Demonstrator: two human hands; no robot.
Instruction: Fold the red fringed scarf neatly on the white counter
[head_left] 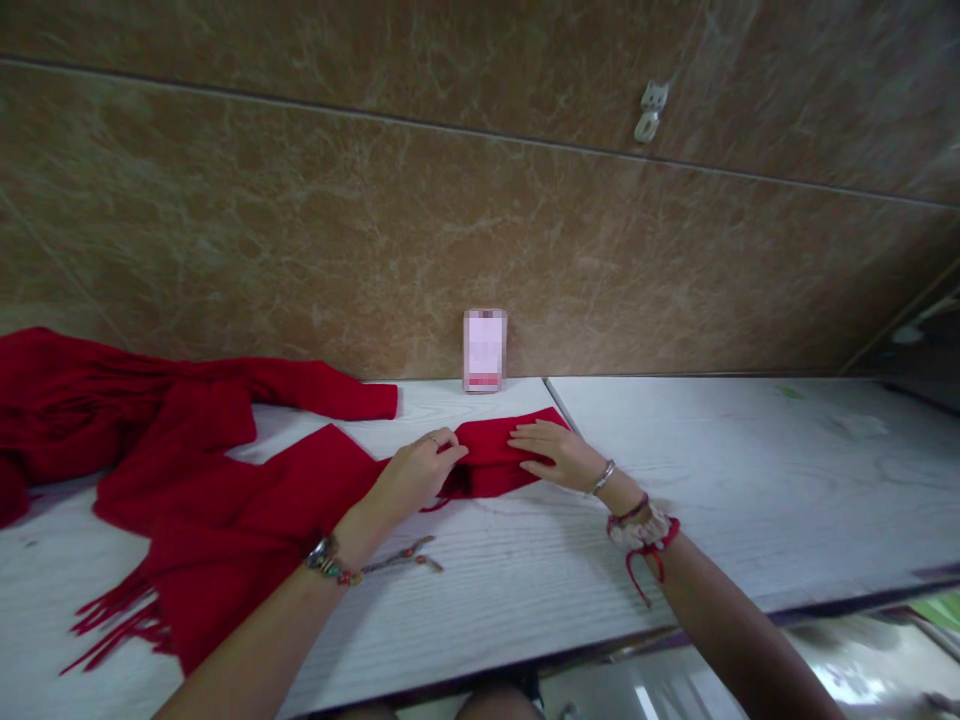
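Red fabric (pixel 495 476) lies folded into a narrow strip in the middle of the white tabletop. At its left end my left hand (pixel 426 466) pinches the cloth between thumb and fingers. Flat on the strip's right part rests my right hand (pixel 553 452), fingers stretched out and slightly apart. From under my left wrist the red cloth (pixel 247 500) spreads leftward, with a fringe at its lower left end. Part of the fabric is hidden by my left hand and forearm.
A heap of red cloth (pixel 82 410) covers the far left. A phone (pixel 484 350) leans upright against the brown marbled wall (pixel 300 220), behind the strip. A white hook (pixel 650 110) is on the wall. The white tabletop (pixel 720 480) extends right, with a seam near the strip.
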